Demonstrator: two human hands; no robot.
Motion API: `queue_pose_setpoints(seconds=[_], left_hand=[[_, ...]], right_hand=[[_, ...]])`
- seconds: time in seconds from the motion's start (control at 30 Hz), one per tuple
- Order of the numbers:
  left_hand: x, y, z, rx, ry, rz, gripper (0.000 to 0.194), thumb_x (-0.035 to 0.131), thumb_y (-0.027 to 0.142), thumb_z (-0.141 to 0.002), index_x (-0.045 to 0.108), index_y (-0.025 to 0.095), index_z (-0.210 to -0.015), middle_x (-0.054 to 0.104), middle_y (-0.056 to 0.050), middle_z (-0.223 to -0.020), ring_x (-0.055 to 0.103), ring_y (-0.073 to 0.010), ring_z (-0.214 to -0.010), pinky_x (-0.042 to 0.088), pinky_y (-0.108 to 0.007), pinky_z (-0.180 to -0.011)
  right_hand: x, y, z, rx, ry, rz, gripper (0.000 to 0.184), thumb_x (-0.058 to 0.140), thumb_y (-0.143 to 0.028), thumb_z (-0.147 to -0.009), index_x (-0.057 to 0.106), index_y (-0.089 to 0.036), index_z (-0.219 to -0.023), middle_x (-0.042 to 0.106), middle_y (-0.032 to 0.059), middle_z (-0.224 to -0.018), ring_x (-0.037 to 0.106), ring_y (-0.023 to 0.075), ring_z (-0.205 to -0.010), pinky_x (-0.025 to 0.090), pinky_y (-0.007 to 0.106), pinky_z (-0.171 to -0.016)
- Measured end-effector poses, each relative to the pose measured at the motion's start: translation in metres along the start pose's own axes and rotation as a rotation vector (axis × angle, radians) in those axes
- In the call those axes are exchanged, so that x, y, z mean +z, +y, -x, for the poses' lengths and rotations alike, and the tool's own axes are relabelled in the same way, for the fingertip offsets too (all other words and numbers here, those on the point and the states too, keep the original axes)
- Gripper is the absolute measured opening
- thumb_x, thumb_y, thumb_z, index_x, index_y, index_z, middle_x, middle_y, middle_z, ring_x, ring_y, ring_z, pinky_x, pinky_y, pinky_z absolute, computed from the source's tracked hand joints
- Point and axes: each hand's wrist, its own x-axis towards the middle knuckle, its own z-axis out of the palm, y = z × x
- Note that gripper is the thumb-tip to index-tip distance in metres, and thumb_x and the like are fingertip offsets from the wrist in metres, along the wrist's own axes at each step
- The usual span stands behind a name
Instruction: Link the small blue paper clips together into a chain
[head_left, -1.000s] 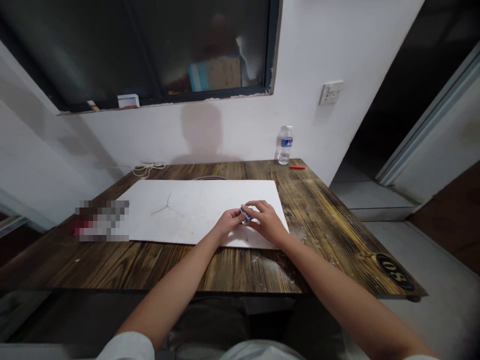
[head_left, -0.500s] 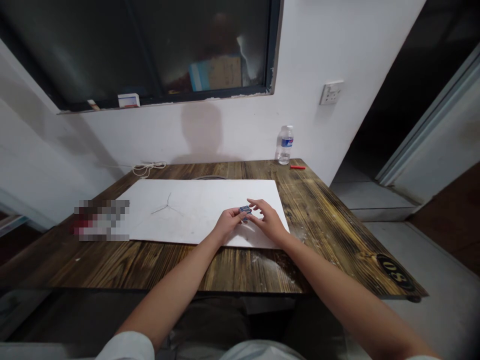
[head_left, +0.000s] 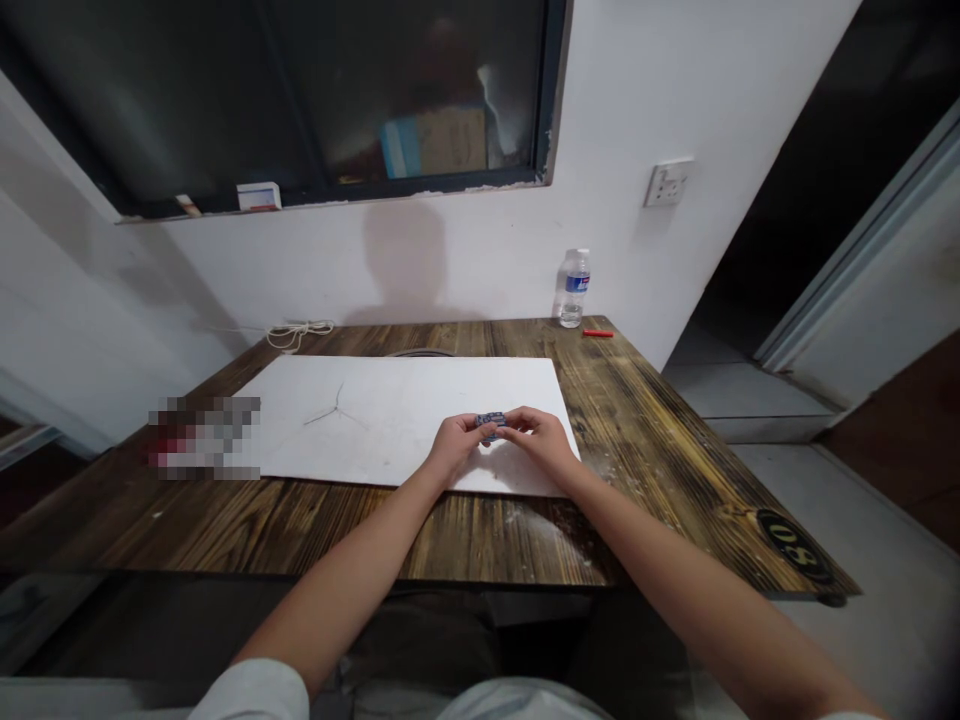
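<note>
Blue object (head_left: 489, 422) pinched between left hand (head_left: 454, 447) and right hand (head_left: 541, 442), over white board (head_left: 390, 400)

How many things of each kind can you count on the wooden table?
White sheet: 1
Plastic water bottle: 1
Red stick: 1
White cord coil: 1
Small blue object: 1
Dark curved object: 1
Blurred item: 1
Total: 7
</note>
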Motion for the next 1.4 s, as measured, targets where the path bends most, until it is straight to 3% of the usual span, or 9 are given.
queue_pose_setpoints(seconds=[0.67, 0.87, 1.17, 1.4], left_hand=[[-0.002, -0.004, -0.002, -0.004, 0.01, 0.038, 0.041, 0.083, 0.049, -0.052, 0.065, 0.014, -0.062, 0.06, -0.001, -0.058, 0.048, -0.0111, -0.055, 0.038, -0.024, -0.055], [-0.003, -0.006, -0.002, -0.011, 0.028, 0.005, 0.044, 0.082, 0.052, -0.052, 0.062, 0.014, -0.06, 0.055, 0.001, -0.054, 0.045, -0.0099, -0.052, 0.035, -0.023, -0.053], [-0.002, -0.003, -0.001, -0.028, 0.085, 0.058, 0.05, 0.083, 0.057, -0.048, 0.067, 0.013, -0.066, 0.063, -0.004, -0.061, 0.052, -0.0124, -0.057, 0.04, -0.026, -0.056], [-0.01, -0.006, -0.008, -0.046, 0.225, 0.104, 0.051, 0.082, 0.055, -0.051, 0.071, 0.013, -0.075, 0.069, -0.008, -0.07, 0.058, -0.0137, -0.063, 0.041, -0.024, -0.058]], right_hand=[[0.003, -0.003, 0.001, 0.123, -0.036, -0.248, 0.033, 0.08, -0.044, -0.059, 0.064, -0.018, -0.071, 0.064, 0.0001, -0.066, 0.056, 0.0137, -0.061, 0.044, 0.027, -0.061], [0.003, -0.004, 0.0, 0.164, -0.113, -0.282, 0.034, 0.078, -0.046, -0.06, 0.066, -0.017, -0.074, 0.063, -0.0008, -0.065, 0.055, 0.0126, -0.06, 0.043, 0.026, -0.06], [-0.002, -0.001, -0.003, 0.181, -0.038, -0.267, 0.03, 0.076, -0.043, -0.061, 0.064, -0.017, -0.07, 0.064, 0.0, -0.063, 0.055, 0.0126, -0.058, 0.042, 0.026, -0.058], [-0.006, 0.008, -0.007, 0.24, 0.042, -0.259, 0.032, 0.077, -0.043, -0.058, 0.066, -0.016, -0.07, 0.065, 0.001, -0.062, 0.057, 0.014, -0.059, 0.044, 0.027, -0.06]])
